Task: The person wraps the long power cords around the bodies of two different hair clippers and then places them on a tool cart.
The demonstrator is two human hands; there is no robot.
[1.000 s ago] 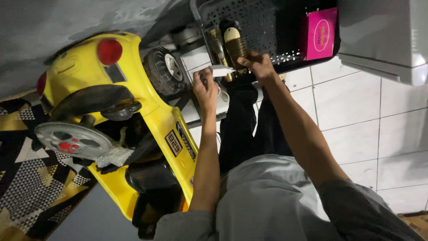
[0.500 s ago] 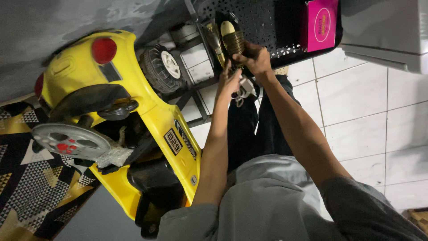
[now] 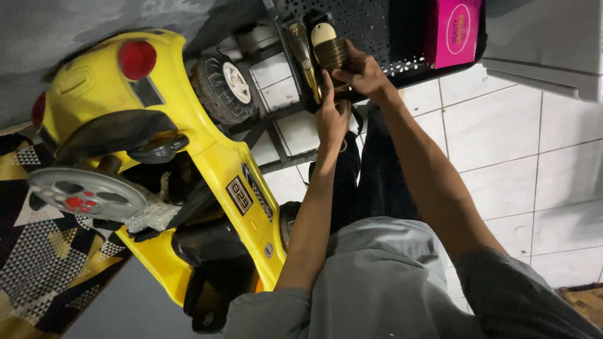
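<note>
My right hand [image 3: 363,74] is closed around a gold ribbed device with a cream end [image 3: 328,43], which looks like a hair clipper and lies on a black perforated rack [image 3: 377,22]. My left hand [image 3: 331,120] is just below it, fingers up against the device's lower end and a slender gold item [image 3: 306,53] beside it. Whether the left hand grips anything I cannot tell. Both forearms reach out over my dark trousers.
A yellow ride-on toy car [image 3: 207,157] with a grey steering wheel [image 3: 88,191] and black tyre [image 3: 223,85] stands close on the left. A pink box [image 3: 457,31] sits on the rack. White floor tiles [image 3: 502,138] lie to the right, a patterned mat [image 3: 38,263] at left.
Both hands have come together at the gold device on the rack. The left hand, earlier lower by something white, has moved up beside the right.
</note>
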